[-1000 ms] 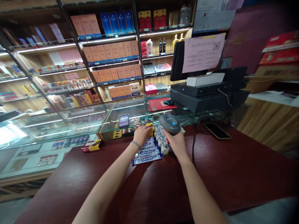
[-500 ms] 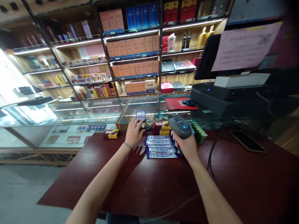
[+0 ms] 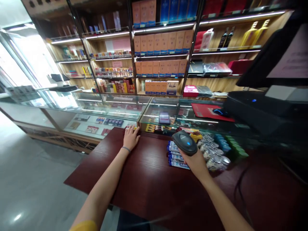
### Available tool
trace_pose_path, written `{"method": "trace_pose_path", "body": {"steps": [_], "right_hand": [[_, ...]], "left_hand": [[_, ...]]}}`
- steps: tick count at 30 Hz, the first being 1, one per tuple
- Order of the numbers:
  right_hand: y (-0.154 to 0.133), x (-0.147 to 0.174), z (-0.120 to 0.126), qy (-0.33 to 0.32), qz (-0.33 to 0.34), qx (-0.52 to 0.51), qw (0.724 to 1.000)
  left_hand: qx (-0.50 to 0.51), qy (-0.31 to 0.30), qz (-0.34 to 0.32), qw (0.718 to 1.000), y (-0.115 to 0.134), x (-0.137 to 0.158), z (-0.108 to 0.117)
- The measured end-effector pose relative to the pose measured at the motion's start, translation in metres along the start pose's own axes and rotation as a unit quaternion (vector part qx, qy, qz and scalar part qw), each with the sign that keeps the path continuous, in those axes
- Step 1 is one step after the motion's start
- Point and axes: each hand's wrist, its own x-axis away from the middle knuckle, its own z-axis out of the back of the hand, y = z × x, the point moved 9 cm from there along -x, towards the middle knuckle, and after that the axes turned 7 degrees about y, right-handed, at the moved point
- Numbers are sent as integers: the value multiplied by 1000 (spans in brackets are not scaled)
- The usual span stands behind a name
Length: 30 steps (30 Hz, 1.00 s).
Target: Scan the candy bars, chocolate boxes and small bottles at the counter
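In my right hand (image 3: 196, 162) is a black barcode scanner (image 3: 184, 142) with a small blue light, my fingers closed around its handle. Under and beside it lies a row of blue-and-white wrapped bars (image 3: 176, 158), partly covered by the scanner and hand. My left hand (image 3: 131, 138) rests at the far left edge of the dark red table (image 3: 144, 179), fingers stretched forward over a small stack of red-and-yellow packets (image 3: 125, 128) that they mostly hide. More red-and-yellow packets (image 3: 196, 134) lie behind the scanner.
Silver-topped containers (image 3: 214, 154), with blue and green ones behind, stand right of the bars. A glass display counter (image 3: 115, 110) borders the table. A red mat (image 3: 204, 111) with a mouse (image 3: 219, 111) lies on it, near a dark monitor (image 3: 267, 54). A cable (image 3: 238, 189) crosses the right side.
My left hand has moved left, from beside the blue-and-white bars to the red-and-yellow packets. The view has turned left. My right hand keeps hold of the scanner over the bars.
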Motion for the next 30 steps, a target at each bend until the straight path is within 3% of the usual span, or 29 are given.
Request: {"method": "trace_pose_path", "body": {"steps": [5, 11, 17, 22, 27, 29, 30], "right_hand": [[13, 18, -33, -68, -13, 30, 997], [14, 37, -60, -145, 29, 125, 981], [17, 39, -66, -185, 41, 169, 967], [11, 40, -56, -153, 79, 218, 961], [2, 44, -46, -127, 113, 255, 952], [3, 44, -44, -128, 113, 263, 950], [4, 43, -43, -129, 110, 267, 949]], "left_hand": [[-22, -21, 28, 999, -17, 5, -16], [-22, -55, 40, 997, -23, 7, -31], [31, -6, 30, 999, -22, 4, -19], [125, 45, 32, 991, -14, 2, 5], [264, 88, 137, 951, -9, 6, 23], [360, 86, 192, 909, -2, 9, 19], [421, 80, 226, 875, 2, 11, 14]]}}
